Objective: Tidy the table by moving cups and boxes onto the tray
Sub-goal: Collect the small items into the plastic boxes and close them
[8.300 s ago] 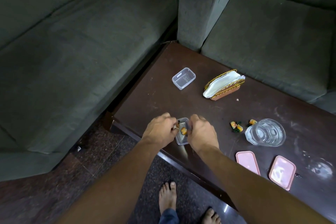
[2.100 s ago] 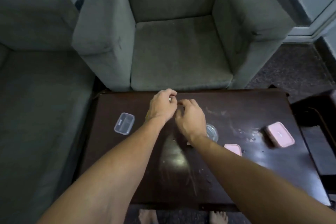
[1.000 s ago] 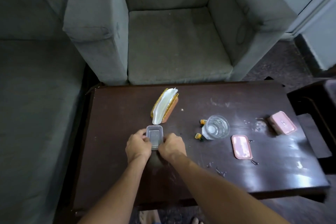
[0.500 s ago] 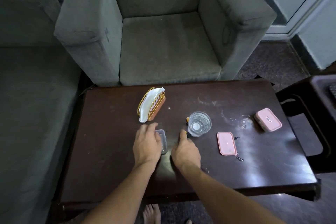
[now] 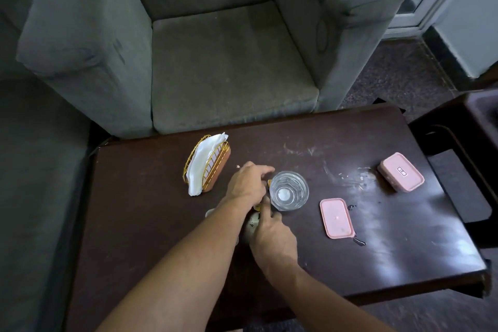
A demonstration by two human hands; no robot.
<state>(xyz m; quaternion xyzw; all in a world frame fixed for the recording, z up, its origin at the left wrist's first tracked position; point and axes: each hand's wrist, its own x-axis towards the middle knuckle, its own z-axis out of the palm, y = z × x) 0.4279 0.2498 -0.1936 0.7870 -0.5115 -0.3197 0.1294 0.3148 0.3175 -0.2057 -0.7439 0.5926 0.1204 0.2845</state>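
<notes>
Fingers (image 5: 263, 170) of left hand (image 5: 246, 183) and right hand (image 5: 273, 236) curl beside the drinking glass (image 5: 289, 190); grips unclear.
A stray nudge could topple it.

Just the one view here: a wide-angle head cam, looking forward and steeply down from over the near edge of the dark table (image 5: 151, 224). It sits pretty close, so the table fills the lower half. The left hand (image 5: 246, 183) and right hand (image 5: 275, 237) land about mid-frame, and the grey armchair (image 5: 229, 67) is straight across at the top.
</notes>
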